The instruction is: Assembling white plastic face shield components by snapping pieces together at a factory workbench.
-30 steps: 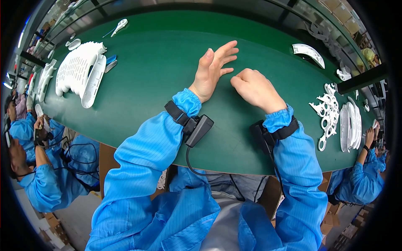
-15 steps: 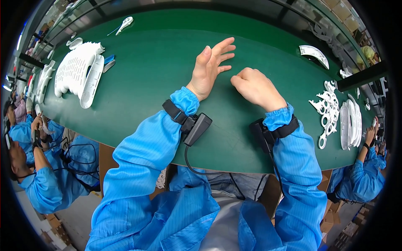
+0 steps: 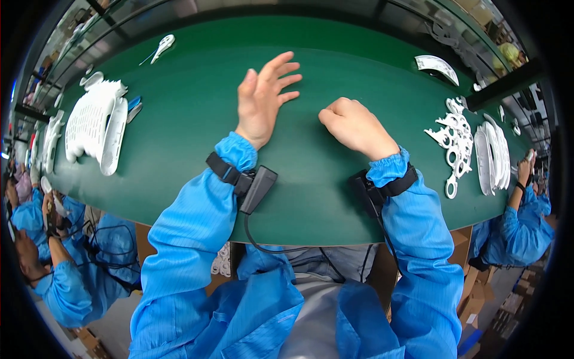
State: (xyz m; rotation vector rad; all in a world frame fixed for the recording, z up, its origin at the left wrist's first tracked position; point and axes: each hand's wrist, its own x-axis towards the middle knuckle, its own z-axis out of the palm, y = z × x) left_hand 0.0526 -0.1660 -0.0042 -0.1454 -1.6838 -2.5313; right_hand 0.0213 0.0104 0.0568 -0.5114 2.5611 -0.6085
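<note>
Above the green table (image 3: 311, 203), my left hand (image 3: 263, 99) is raised with its fingers spread and nothing in it. To its right, my right hand (image 3: 359, 125) is closed in a fist, knuckles up, with no thing showing in it. A gap separates the two hands, and neither touches any part. Farther left lies a stack of white slotted plastic shells (image 3: 89, 122). White ring-shaped plastic parts (image 3: 455, 140) are heaped to the right of my right hand. Black strapped devices (image 3: 258, 190) with cables sit on both my wrists.
Curved white shells (image 3: 493, 155) stand grouped at the right edge. A curved white piece (image 3: 438, 69) and a small white part with a thin wire (image 3: 162, 48) lie toward the back. A blue-handled tool (image 3: 134, 105) rests beside the slotted stack. People in blue work at both sides.
My left hand has moved left, away from my right fist, its fingers still spread. The right hand stays closed in nearly the same place. The whole view has shifted slightly.
</note>
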